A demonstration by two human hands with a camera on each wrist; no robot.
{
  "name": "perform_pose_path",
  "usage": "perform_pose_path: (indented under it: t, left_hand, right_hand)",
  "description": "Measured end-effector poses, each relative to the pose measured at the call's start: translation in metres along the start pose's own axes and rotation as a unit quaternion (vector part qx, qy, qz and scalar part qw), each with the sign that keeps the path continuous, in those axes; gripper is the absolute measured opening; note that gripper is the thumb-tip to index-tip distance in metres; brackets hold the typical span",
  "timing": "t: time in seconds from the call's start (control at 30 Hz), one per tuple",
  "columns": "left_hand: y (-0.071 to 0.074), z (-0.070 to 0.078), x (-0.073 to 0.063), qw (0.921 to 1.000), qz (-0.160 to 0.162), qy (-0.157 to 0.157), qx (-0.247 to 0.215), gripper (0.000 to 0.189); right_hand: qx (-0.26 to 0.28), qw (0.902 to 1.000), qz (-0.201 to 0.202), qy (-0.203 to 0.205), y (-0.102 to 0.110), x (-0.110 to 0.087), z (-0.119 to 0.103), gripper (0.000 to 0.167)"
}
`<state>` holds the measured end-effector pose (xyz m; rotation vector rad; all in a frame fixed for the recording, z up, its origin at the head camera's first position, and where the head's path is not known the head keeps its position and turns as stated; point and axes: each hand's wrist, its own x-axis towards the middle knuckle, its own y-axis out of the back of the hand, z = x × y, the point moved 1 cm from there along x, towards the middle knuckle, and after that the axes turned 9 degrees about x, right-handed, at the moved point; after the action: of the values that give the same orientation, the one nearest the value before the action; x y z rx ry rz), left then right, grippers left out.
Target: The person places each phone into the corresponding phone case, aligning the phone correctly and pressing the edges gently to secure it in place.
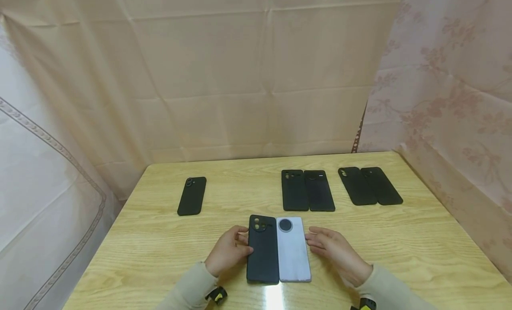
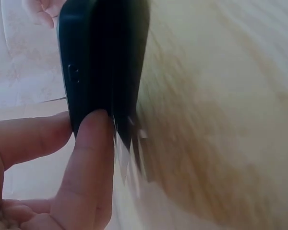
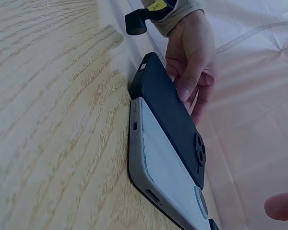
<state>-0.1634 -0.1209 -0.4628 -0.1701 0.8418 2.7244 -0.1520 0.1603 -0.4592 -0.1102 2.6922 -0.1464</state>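
A black phone case with camera cutouts lies on the table, its long edge against a white phone with a round dark camera ring. My left hand holds the case by its left edge, the thumb on the rim of its back. In the left wrist view, thumb and finger meet the side wall of the case below its button bumps. Beside the phone's right edge is my right hand, fingers loosely extended and holding nothing. The right wrist view shows the phone lying flat, its port end toward the camera.
Farther back stand a black case and a dark phone side by side. Another black case and a black phone lie at the back right. A lone black phone is at the back left. Cloth hangs behind the wooden table.
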Motion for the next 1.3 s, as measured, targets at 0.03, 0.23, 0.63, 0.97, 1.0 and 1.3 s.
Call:
perform_pose_path:
  t: [0.03,0.23,0.63,0.97,1.0,1.3]
  left_hand:
    - [0.000,0.000,0.000,1.0000,-0.002,0.002,0.000,0.055]
    - [0.000,0.001,0.000,0.9999,-0.011,0.007,-0.002,0.060]
    - [0.000,0.003,-0.002,0.9997,-0.013,0.012,-0.018,0.060]
    - [-0.001,0.001,-0.003,0.9995,-0.014,0.001,-0.028,0.059]
    - [-0.001,0.001,-0.003,0.9995,-0.013,0.001,-0.028,0.059]
    - [-0.001,0.002,-0.003,0.9995,-0.012,0.009,-0.027,0.060]
  right_hand:
    - [0.002,1.0000,0.001,0.000,0.000,0.000,0.000,0.046]
    - [0.011,0.9999,0.003,0.003,0.000,0.001,0.001,0.046]
    - [0.050,0.9987,-0.006,-0.007,0.000,0.003,-0.005,0.054]
    - [0.033,0.9992,-0.021,-0.007,-0.002,0.008,-0.004,0.054]
    - [0.032,0.9991,-0.026,-0.005,-0.003,0.009,-0.004,0.055]
    - [0.024,0.9974,-0.066,0.017,-0.004,0.017,0.001,0.050]
